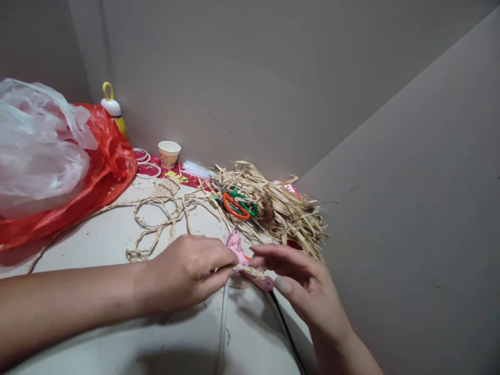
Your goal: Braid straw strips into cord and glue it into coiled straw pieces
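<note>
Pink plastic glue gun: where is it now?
Just below the head view's centre, the pink plastic glue gun lies on the white table between left hand and right hand, partly behind braided straw.

The left hand [195,268] and right hand [302,284] are bare — forearms [78,302] too — the right thumbnail [283,284] rounded.

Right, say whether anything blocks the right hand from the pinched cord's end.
Nothing visible does: the right hand is open beside the end of the braided cord, which the left hand pinches. The pink glue gun shows behind the cord, not between them.
</note>
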Motion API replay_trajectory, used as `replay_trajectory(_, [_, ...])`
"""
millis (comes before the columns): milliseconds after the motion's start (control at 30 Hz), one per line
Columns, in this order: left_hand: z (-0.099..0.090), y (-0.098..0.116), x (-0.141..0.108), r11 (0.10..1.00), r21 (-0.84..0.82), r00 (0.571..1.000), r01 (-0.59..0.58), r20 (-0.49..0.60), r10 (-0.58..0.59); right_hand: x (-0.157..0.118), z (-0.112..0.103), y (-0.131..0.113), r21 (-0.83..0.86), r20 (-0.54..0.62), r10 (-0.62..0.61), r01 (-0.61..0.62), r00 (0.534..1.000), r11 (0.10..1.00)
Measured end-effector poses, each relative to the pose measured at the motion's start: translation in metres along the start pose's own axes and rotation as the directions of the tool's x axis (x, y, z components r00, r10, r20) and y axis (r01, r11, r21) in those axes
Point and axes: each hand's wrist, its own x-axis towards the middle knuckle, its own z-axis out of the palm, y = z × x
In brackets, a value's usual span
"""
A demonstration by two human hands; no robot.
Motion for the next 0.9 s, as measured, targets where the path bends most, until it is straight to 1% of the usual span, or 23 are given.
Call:
replay_trajectory(33, [0.001, -0.001, 0.0, 0.999, 0.018, 0.999, -0.038, 0.001, 0.038, 0.0, -0.001, -0.002, -0.053, 0.023, 0.014, -0.013, 1.0, 0.998])
replay_trajectory(100, [0.003, -0.002, 0.0, 0.994, 0.04, 0.994, -0.101, -0.036, 0.103, -0.001, -0.001, -0.006, -0.158, 0.061, 0.047, -0.036, 0.997, 0.987])
replay_trajectory(167, [0.004, -0.003, 0.001, 0.988, 0.05, 0.986, -0.146, -0.078, 0.149, -0.001, 0.001, -0.01, -0.253, 0.068, 0.073, -0.054, 0.995, 0.966])
replay_trajectory(267, [0.005, -0.003, 0.0, 0.984, 0.063, 0.984, -0.164, -0.063, 0.168, -0.001, 0.009, -0.014, -0.34, 0.041, 0.105, -0.085, 0.994, 0.937])
replay_trajectory(367, [0.006, -0.001, 0.0, 0.99, 0.032, 0.99, -0.137, -0.028, 0.138, -0.001, 0.019, -0.014, -0.347, 0.036, 0.201, -0.176, 0.979, 0.921])
replay_trajectory(433, [0.005, 0.0, 0.001, 0.997, -0.058, 0.999, -0.052, -0.003, 0.052, -0.001, 0.023, -0.013, -0.289, 0.049, 0.279, -0.254, 0.959, 0.923])
replay_trajectory(467, [0.004, 0.001, 0.002, 0.992, -0.126, 0.999, 0.023, 0.029, -0.02, -0.001, 0.024, -0.012, -0.251, 0.055, 0.308, -0.285, 0.95, 0.925])
replay_trajectory(500, [0.002, 0.002, 0.004, 0.972, -0.205, 0.992, 0.117, 0.079, -0.103, -0.001, 0.025, -0.012, -0.217, 0.056, 0.331, -0.312, 0.942, 0.925])
replay_trajectory(533, [0.0, 0.003, 0.006, 0.932, -0.285, 0.971, 0.223, 0.147, -0.188, -0.001, 0.025, -0.011, -0.19, 0.053, 0.348, -0.332, 0.936, 0.924])
replay_trajectory(600, [-0.005, 0.005, 0.01, 0.797, -0.429, 0.899, 0.426, 0.299, -0.32, -0.001, 0.023, -0.009, -0.159, 0.038, 0.361, -0.352, 0.932, 0.923])
replay_trajectory(667, [-0.009, 0.005, 0.014, 0.62, -0.54, 0.819, 0.569, 0.443, -0.366, -0.001, 0.021, -0.007, -0.143, 0.014, 0.362, -0.356, 0.932, 0.923])
replay_trajectory(700, [-0.01, 0.006, 0.015, 0.542, -0.577, 0.789, 0.611, 0.498, -0.36, -0.001, 0.021, -0.006, -0.133, -0.007, 0.353, -0.351, 0.936, 0.927])
replay_trajectory(733, [-0.01, 0.006, 0.016, 0.483, -0.603, 0.771, 0.635, 0.532, -0.351, -0.002, 0.02, -0.005, -0.123, -0.028, 0.341, -0.342, 0.94, 0.932])
replay_trajectory(767, [-0.01, 0.006, 0.016, 0.447, -0.621, 0.764, 0.644, 0.543, -0.347, -0.002, 0.02, -0.004, -0.115, -0.05, 0.327, -0.33, 0.944, 0.937])
replay_trajectory(800, [-0.009, 0.006, 0.016, 0.436, -0.634, 0.769, 0.639, 0.529, -0.358, -0.002, 0.021, -0.003, -0.111, -0.066, 0.311, -0.317, 0.948, 0.942])
replay_trajectory(833, [-0.008, 0.006, 0.016, 0.444, -0.646, 0.783, 0.621, 0.49, -0.382, -0.003, 0.021, -0.002, -0.111, -0.078, 0.293, -0.3, 0.953, 0.947])
replay_trajectory(900, [-0.004, 0.006, 0.015, 0.486, -0.653, 0.809, 0.581, 0.398, -0.433, -0.003, 0.023, -0.001, -0.118, -0.086, 0.261, -0.27, 0.962, 0.956])
